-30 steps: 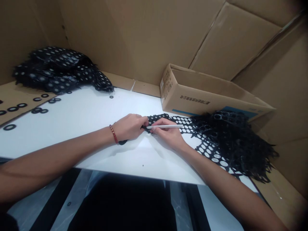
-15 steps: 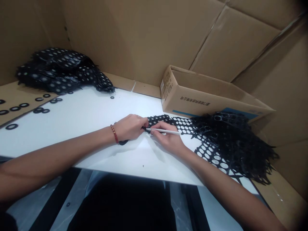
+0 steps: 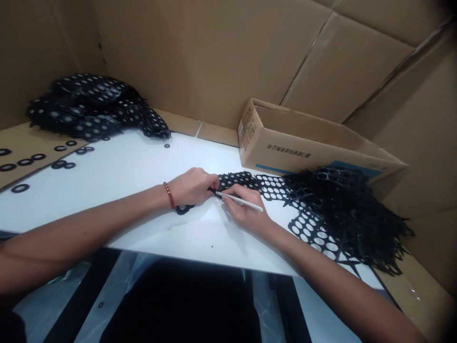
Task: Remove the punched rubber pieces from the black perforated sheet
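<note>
My left hand [image 3: 195,186] is closed on the left end of a black perforated sheet [image 3: 237,180] that lies on the white tabletop. In my right hand [image 3: 248,208] is a slim white pen-like tool [image 3: 243,202], gripped like a pencil. Its dark tip points left and meets the sheet's edge beside my left fingers; the exact contact is too small to make out. Part of the sheet is hidden under my left hand. Below my left wrist, a black ring-shaped piece [image 3: 183,209] rests on the table, partly covered.
A heap of black punched-out mesh [image 3: 342,214] spreads at the right, before an open cardboard box [image 3: 285,150]. Back left lies a pile of black dotted sheets [image 3: 96,107]. Several loose black rings [image 3: 20,188] are scattered at the left. Cardboard walls [image 3: 200,57] enclose the table.
The white tool has tilted, its rear end swinging down towards me. My right hand has shifted slightly with it, while my left hand keeps its hold on the sheet.
</note>
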Available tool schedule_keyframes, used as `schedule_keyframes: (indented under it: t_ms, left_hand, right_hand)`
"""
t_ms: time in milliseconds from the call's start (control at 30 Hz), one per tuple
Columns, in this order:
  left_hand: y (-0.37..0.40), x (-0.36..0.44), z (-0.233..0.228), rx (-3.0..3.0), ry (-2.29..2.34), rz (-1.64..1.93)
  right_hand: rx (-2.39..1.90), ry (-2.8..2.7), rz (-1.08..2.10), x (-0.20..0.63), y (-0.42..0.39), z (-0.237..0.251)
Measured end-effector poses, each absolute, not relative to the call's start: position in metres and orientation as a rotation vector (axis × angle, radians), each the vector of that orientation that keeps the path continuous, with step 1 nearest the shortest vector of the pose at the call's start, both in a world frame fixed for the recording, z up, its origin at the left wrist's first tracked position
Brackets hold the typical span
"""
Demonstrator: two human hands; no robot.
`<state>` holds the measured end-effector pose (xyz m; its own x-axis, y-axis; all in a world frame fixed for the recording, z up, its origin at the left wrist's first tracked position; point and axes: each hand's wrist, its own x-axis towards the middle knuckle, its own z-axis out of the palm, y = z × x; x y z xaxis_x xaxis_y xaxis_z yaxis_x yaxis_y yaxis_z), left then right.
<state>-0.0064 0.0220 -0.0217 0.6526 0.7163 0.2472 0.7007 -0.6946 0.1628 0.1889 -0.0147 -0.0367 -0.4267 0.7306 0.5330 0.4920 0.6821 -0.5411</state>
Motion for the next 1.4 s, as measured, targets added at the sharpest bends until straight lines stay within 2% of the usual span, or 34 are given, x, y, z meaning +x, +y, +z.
schedule_keyframes:
  t_ms: [667, 933, 1233, 1400]
  left_hand:
    - [0.0241, -0.0084, -0.0154, 2.772, 1.190, 0.357]
    - [0.0248, -0.0094, -0.0173, 2.750, 1.221, 0.413]
    - [0.0251, -0.0097, -0.0174, 2.769, 1.202, 0.421]
    - [0.0250, -0.0106, -0.0163, 2.735, 1.184, 0.446]
  right_hand:
    - [-0.992, -2.062, 0.467, 0.1868, -0.0167, -0.0423]
    - [-1.090, -1.934, 0.705, 0.1884, -0.0124, -0.0425]
    - [-1.109, -1.935, 0.712, 0.1898, -0.0155, -0.0415]
    - [-1.188, -1.796, 0.863, 0.1872, -0.0145, -0.0382]
